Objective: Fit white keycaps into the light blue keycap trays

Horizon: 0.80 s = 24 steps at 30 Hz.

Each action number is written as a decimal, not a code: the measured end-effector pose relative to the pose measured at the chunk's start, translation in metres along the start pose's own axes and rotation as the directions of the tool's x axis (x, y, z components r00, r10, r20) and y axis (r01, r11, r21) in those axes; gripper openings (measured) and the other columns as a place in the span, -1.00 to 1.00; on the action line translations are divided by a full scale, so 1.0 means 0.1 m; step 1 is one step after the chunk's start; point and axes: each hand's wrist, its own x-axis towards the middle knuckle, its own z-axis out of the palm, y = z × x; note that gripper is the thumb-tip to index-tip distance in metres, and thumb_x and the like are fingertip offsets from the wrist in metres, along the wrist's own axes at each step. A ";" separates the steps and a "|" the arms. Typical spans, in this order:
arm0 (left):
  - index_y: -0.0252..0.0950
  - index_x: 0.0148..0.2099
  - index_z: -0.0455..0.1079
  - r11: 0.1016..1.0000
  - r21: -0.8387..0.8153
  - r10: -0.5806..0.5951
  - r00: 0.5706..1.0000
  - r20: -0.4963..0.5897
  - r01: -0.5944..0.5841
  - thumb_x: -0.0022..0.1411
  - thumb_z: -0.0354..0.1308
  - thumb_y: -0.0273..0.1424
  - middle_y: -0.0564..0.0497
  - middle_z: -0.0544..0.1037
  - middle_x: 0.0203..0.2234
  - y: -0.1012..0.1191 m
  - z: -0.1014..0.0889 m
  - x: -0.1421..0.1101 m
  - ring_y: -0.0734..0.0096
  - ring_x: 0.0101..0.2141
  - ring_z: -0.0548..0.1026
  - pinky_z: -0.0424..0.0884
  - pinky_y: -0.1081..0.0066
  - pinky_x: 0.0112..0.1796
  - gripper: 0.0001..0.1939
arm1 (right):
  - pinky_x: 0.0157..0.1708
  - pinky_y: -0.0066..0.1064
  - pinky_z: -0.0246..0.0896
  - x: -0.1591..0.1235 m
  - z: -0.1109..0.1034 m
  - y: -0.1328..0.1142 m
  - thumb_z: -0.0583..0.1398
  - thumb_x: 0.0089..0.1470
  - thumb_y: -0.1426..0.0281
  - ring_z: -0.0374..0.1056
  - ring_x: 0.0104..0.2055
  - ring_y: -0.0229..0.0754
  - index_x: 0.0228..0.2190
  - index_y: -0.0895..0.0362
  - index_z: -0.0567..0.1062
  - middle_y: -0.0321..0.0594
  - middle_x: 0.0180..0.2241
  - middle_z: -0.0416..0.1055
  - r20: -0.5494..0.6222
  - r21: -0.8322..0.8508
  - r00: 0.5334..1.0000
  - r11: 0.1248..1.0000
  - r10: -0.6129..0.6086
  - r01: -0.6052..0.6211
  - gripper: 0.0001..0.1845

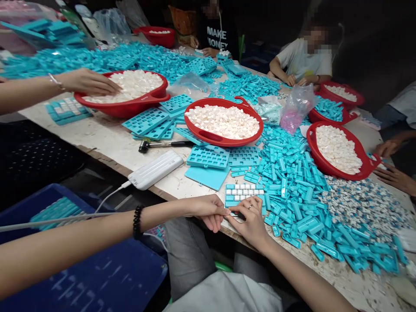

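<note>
We see a flat, light blue plastic key tray (244, 194) with rows of small white keys (244, 189) set in it. Our right grip (250, 223) rests at the low edge of the tray. Just below the tray, that grip pinches a small dark metal tool (237, 215), but we cannot tell what kind. Our left grip (204, 211) is just left of the tray. Its fingertips (225, 211) are right by the tool, and we cannot tell if they touch it.
</note>
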 end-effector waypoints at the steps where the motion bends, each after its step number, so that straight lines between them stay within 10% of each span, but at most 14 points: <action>1: -0.38 -0.50 0.51 1.000 0.003 -0.013 1.000 -0.004 0.013 -0.10 0.36 0.15 -0.16 0.64 -0.55 0.00 0.00 0.00 0.33 -0.53 0.59 0.50 0.44 -0.44 -0.40 | 0.01 -0.15 0.02 0.00 0.00 -0.01 0.33 0.14 0.30 0.34 -0.27 -0.16 -0.34 0.02 0.60 -0.33 -0.45 0.48 -0.002 0.000 1.000 1.000 0.004 -0.004 -0.93; 9: -0.37 -0.56 0.54 0.997 0.076 -0.008 0.989 -0.145 0.019 -0.03 0.29 0.13 -0.25 0.63 -0.57 0.02 0.02 0.05 0.25 -0.54 0.59 0.47 0.47 -0.55 -0.42 | 0.13 -0.11 -0.01 0.10 -0.61 -0.03 0.24 0.20 0.31 0.42 -0.20 -0.14 -0.20 0.00 0.58 -0.30 -0.33 0.58 -0.178 -0.137 0.984 0.990 0.012 -0.037 -0.86; 17: -0.28 -0.64 0.41 0.991 0.126 0.082 0.943 -0.323 -0.043 -0.20 0.22 0.28 -0.21 0.59 -0.65 -0.09 0.17 0.09 0.22 -0.61 0.55 0.42 0.41 -0.60 -0.35 | -0.12 -0.26 0.28 -0.09 -2.19 1.19 0.06 0.19 0.30 0.44 -0.23 -0.05 -0.22 0.21 0.58 -0.02 -0.24 0.54 -0.636 -0.365 0.716 0.706 0.287 -0.607 -0.65; 24: -0.21 -0.58 0.28 0.955 0.057 0.275 0.795 -0.541 -0.292 -0.26 0.03 0.46 -0.06 0.47 -0.76 -0.43 0.41 0.20 0.24 -0.71 0.45 0.32 0.37 -0.64 -0.24 | -0.14 -0.18 0.26 -0.28 -2.52 1.67 0.14 0.04 0.31 0.45 -0.24 0.07 -0.28 0.24 0.62 0.08 -0.26 0.54 -0.616 -0.453 0.708 0.581 0.345 -0.677 -0.66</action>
